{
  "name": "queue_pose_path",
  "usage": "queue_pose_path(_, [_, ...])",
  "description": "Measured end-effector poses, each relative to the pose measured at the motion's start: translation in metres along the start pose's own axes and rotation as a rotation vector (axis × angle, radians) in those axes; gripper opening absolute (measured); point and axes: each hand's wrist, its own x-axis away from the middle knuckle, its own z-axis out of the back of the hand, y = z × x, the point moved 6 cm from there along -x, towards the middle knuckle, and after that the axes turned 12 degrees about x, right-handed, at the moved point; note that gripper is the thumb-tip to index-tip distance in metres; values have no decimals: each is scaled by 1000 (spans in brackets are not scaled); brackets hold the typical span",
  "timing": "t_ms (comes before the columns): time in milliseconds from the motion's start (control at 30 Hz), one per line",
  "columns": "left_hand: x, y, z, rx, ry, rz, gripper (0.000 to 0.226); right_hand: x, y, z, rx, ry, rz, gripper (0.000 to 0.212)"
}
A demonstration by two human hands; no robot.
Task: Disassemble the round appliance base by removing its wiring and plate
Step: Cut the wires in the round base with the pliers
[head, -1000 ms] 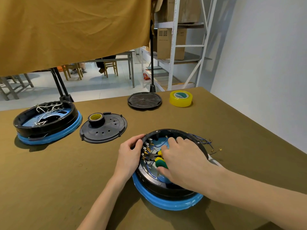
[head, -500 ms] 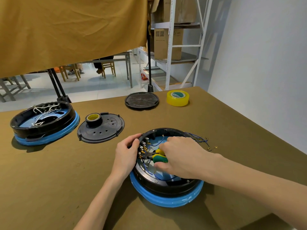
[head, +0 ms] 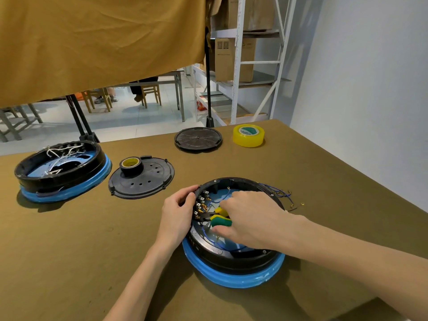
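Note:
A round black appliance base (head: 234, 262) with a blue rim lies open in front of me. My left hand (head: 177, 216) grips its left wall. My right hand (head: 250, 221) is inside the base and grips pliers with yellow and green handles (head: 220, 216); the jaws sit at the row of brass terminals (head: 200, 206) on the left inner wall. Blue wires (head: 279, 193) with brass ends hang over the far right rim onto the table. More blue wire lies on the base's floor.
A second black and blue base (head: 62, 170) with white wires stands at the far left. A perforated black plate (head: 143, 178) carries a black tape roll (head: 130, 165). A round black plate (head: 198, 138) and a yellow tape roll (head: 248, 135) lie at the back.
My right hand has shifted the pliers slightly along the terminal row. My left hand keeps its grip on the rim. The camera view has drifted a little.

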Motion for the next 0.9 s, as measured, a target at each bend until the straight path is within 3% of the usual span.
queue_pose_path(133, [-1,0,1,-33,-10,-8,30,1,17,-15,-366,-140,-79,62])
queue_pose_path(333, [0,0,1,-43,-21,-7,30,12,8,-23,-103,97,4,55])
queue_pose_path(533, [0,0,1,-39,-11,-6,30,8,20,-25,-369,25,-69,61])
queue_pose_path(700, [1,1,1,-39,-4,-2,30,17,5,-20,-117,148,-18,57])
queue_pose_path(767, [2,1,1,-40,-6,3,30,15,10,-22,-241,92,-58,52])
queue_pose_path(833, [2,1,1,-47,-7,-3,30,9,20,-25,-413,-26,-118,61])
queue_pose_path(900, [3,2,1,-49,-6,-7,30,8,19,-22,-329,-6,-92,63])
